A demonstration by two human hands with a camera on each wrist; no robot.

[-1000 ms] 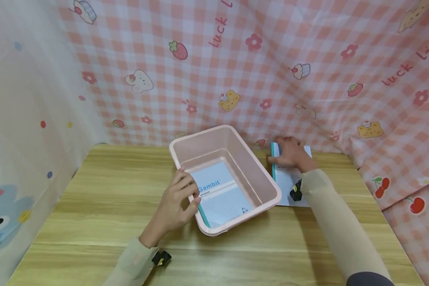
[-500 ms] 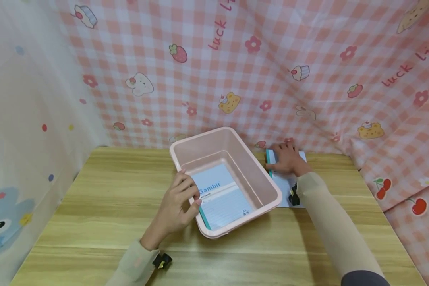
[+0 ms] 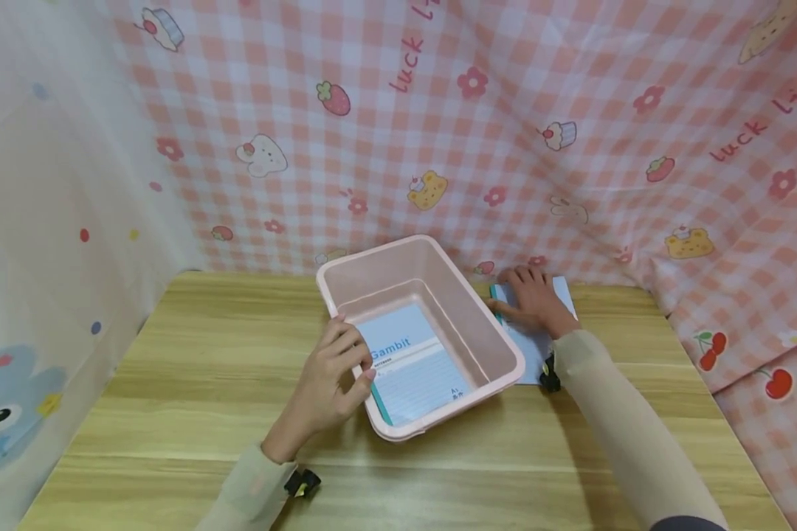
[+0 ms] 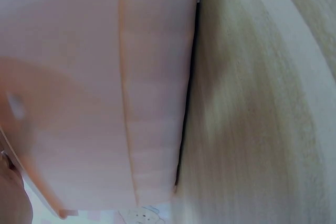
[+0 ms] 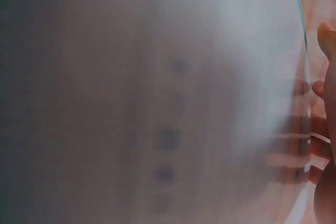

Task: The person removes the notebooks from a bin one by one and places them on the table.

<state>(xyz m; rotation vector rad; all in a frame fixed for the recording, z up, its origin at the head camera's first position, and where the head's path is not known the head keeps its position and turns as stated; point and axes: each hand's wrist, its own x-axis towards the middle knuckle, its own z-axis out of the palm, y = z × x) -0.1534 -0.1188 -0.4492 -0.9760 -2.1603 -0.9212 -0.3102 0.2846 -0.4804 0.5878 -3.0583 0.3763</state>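
Note:
In the head view, a pale pink plastic tub [image 3: 385, 276] stands at an angle on the table. Inside lies a light blue Gambit notebook [image 3: 415, 369] with a green spine. My left hand [image 3: 328, 380] grips the tub's left rim, fingers curled over it; the left wrist view shows the tub's outer wall [image 4: 73, 108] close up. Right of the tub, a second notebook [image 3: 530, 350] with a green spine lies on the table, its near left corner overlapped by the tub's rim. My right hand [image 3: 533, 299] rests over its far part, fingers spread, thumb at the spine edge.
Both hands work over a wood-grain table [image 3: 199, 383]. A pink checked curtain [image 3: 372, 133] hangs along its back edge and right side, and a pale printed curtain [image 3: 60, 184] hangs at the left.
The second notebook has shifted left toward the tub and turned slightly, along with my right hand. My left hand keeps its hold on the tub's rim, and the tub stays in place.

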